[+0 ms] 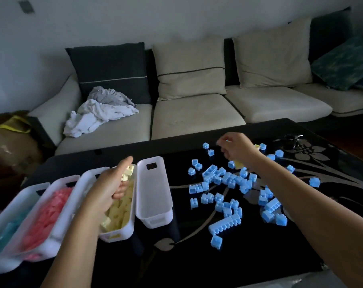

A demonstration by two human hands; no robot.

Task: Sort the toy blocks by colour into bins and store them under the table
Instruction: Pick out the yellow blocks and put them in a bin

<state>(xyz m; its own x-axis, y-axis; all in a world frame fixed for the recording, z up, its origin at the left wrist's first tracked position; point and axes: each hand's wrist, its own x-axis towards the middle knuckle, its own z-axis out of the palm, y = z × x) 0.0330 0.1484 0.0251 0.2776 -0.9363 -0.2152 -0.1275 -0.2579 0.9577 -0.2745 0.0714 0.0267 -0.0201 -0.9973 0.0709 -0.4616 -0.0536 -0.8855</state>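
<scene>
Step in hand: sorting the last yellow pieces; only blue is left scattered on the table [259,256], so the job looks well past halfway.
Lower left, bins: four white bins side by side, the teal bin [34,187], pink bin [66,178] and yellow bin [114,238] filled, the empty bin [153,194] nearest the pile.
Bin direction: each long axis runs from the near table edge up towards the sofa, leaning slightly right.
Left hand [112,183]: over the yellow bin, fingers curled round a few yellow blocks [128,172].
Centre right: blue blocks [228,183] spread loose; the longest joined strip [224,224] lies diagonally, lower left to upper right.
Right hand [236,150]: above the far side of the pile, fingers curled and blurred; a stray yellow block [238,164] sits just under it, and whether the hand grips anything cannot be told.
Next move: likely dropping the yellow handful, then gathering blue into the empty bin.
Upper frame: keys [293,140] on the table's far corner; sofa [197,113] with crumpled clothes [99,113].
</scene>
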